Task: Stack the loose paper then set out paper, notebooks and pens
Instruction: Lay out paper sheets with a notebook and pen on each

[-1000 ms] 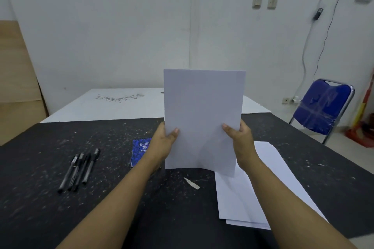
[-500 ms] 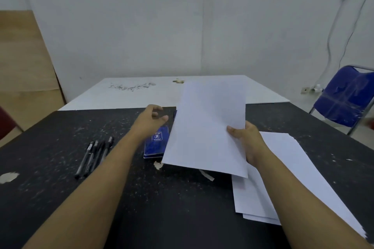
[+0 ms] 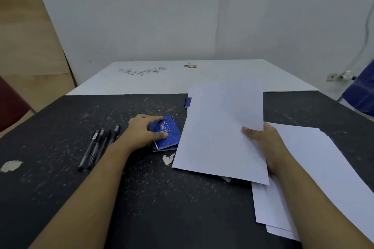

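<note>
1. Head view: the left hand lies on a small stack of blue patterned notebooks in the middle of the black speckled table. Its fingers curl over the top cover's far edge and the thumb presses on the cover.
2. The right hand pinches the right edge of a white sheet of paper, thumb on top and fingers hidden beneath. The sheet is tilted, with its near edge close to the table.
3. Under that forearm, a loose pile of white paper lies unevenly at the table's right.
4. Four black pens lie side by side, left of the left wrist.
5. A torn paper scrap lies just near of the notebooks.
6. Another blue notebook edge shows at the sheet's far left.
</note>
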